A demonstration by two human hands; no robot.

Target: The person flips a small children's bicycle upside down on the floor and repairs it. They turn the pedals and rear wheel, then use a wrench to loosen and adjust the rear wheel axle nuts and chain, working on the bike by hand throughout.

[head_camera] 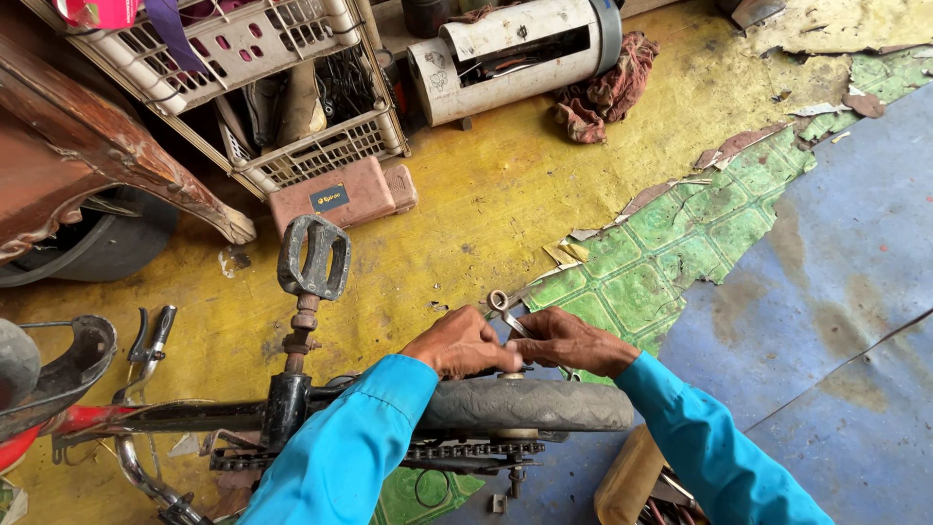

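With the right hand (573, 342) gripping the ring spanner (505, 309) at its 11 o'clock, the left hand (462, 342), apparently clenched on the axle, should brace above the rear tyre (530, 403).

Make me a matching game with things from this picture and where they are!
Things:
1. wrench
2. pedal
3. red rag
4. chain

Places:
A. beside the white cylinder at the top
B. below the grey tyre
C. sticking up on the crank, left of the hands
D. held in the right hand

Pairs: 1-D, 2-C, 3-A, 4-B
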